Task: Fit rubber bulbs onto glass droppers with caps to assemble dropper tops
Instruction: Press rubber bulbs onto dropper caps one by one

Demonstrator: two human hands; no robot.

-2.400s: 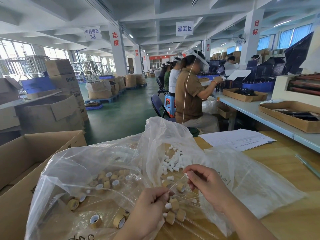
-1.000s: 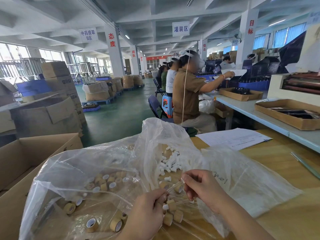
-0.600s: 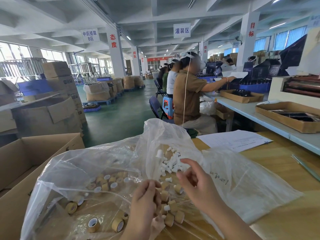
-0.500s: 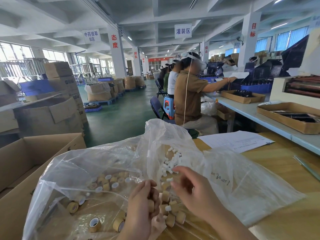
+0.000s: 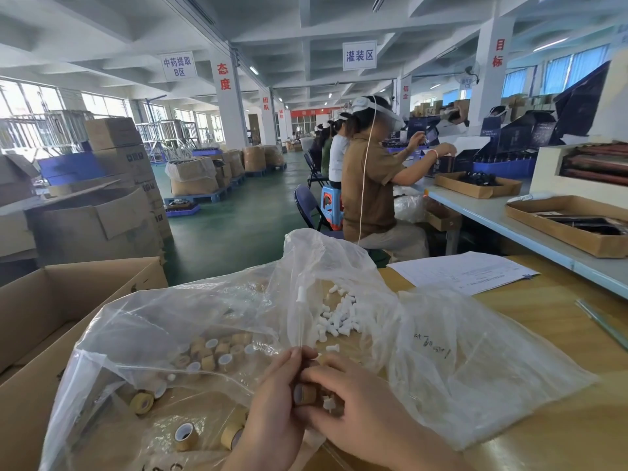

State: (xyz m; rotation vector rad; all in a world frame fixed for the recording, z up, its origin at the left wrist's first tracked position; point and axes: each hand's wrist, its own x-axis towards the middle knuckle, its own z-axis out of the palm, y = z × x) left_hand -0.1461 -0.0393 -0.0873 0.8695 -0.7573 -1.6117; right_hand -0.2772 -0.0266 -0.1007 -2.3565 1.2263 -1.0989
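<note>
Left hand (image 5: 272, 413) pinches a glass dropper (image 5: 300, 317) upright; right hand (image 5: 360, 402) grips a tan cap (image 5: 304, 394) just beside it, over the clear bag (image 5: 475, 351) on the worktop (image 5: 557, 328).

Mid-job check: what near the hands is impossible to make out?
Head view: lower end of the clear glass dropper tube, hidden in the grip of the left hand.
Head view: tan cylindrical cap, partly covered by the right hand pinching it; fit unclear.
Head view: print on white paper sheet, too small.

Bare left hand (image 5: 272, 413), bare right hand (image 5: 353, 402) — wrists and forearms likewise uncovered, reaching the lower edge
</note>
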